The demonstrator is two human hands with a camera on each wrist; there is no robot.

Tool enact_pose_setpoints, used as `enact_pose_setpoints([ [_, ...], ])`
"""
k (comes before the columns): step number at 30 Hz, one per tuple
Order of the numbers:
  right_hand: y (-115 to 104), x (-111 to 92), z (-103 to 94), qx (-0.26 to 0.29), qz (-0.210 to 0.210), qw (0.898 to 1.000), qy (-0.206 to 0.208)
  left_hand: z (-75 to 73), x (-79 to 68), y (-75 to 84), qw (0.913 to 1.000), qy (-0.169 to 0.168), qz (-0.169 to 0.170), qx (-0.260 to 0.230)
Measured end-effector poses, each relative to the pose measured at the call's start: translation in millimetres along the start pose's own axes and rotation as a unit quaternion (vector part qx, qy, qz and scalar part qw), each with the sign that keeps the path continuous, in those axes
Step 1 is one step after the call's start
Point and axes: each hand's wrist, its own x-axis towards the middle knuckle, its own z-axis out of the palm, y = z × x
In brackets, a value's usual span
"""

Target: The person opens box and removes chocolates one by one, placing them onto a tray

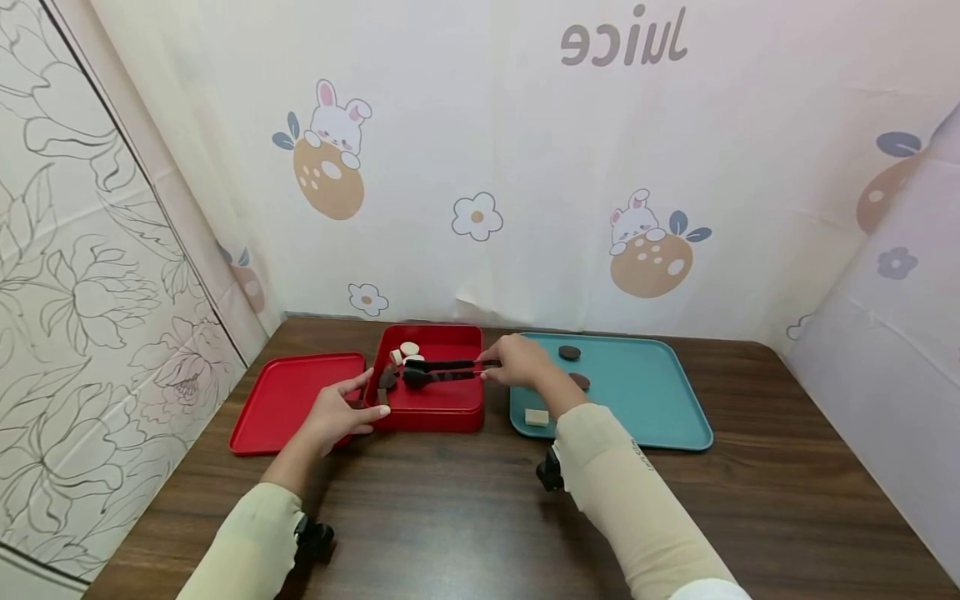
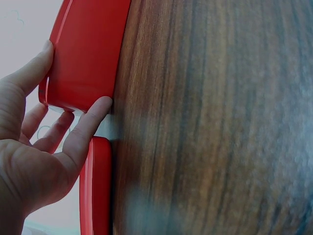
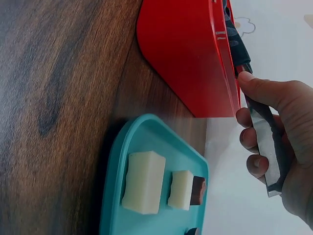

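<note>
A red box (image 1: pixel 427 421) holds several small white pieces (image 1: pixel 409 348) and dark brown pieces (image 1: pixel 387 380), which look like chocolates. My left hand (image 1: pixel 339 414) rests against the box's left end, its fingers spread and the thumb at the rim. In the left wrist view, the left hand (image 2: pixel 46 159) touches the box wall (image 2: pixel 90 58) with fairly straight fingers. My right hand (image 1: pixel 521 362) grips black tongs (image 1: pixel 450 371) whose tips reach into the box. Whether the tips pinch a piece, I cannot tell. The right wrist view shows the right hand (image 3: pixel 286 142) curled round the tongs' metal handle (image 3: pixel 266 147).
Right of the box lies a teal tray (image 1: pixel 645 392) bearing a cream block (image 1: pixel 536 417) and dark round pieces (image 1: pixel 570 352). A flat red lid-like tray (image 1: pixel 288 396) lies left of the box. The wooden table (image 1: pixel 450 508) meets a printed curtain (image 1: pixel 480 150) behind.
</note>
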Motion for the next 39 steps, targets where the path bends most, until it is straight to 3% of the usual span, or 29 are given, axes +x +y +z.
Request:
enact_pose_setpoints([
  [21, 19, -28, -4.7, 0.044, -0.056, 0.997, 0.03, 0.2, 0.2, -0.5, 1.0, -0.001, -0.001, -0.001],
  [39, 30, -59, -18.7, 0.058, -0.058, 0.993, 0.084, 0.2, -0.6, 0.5, 1.0, -0.002, -0.002, 0.004],
])
